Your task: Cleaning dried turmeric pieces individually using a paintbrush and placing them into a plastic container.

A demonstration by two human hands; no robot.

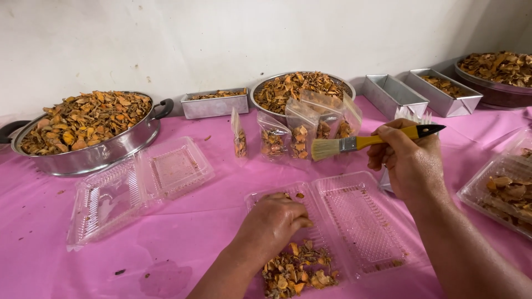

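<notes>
My right hand (409, 160) grips a paintbrush (354, 144) with a yellow handle, its pale bristles pointing left above the table. My left hand (273, 221) rests palm down on an open clear plastic clamshell box (360, 221), fingers curled over the near end of its left half. Just below that hand lies a heap of dried orange-brown slices (296, 271) on the pink tablecloth (183, 232). Behind the brush stand several small clear bags (302, 133) partly filled with the same slices.
A big metal pan (94, 152) of slices sits far left, a second open clamshell (138, 185) beside it. At the back are a round sieve (293, 88), rectangular tins (213, 105) (393, 94) (443, 88) and another pan (499, 75). A filled clamshell (507, 188) is at right.
</notes>
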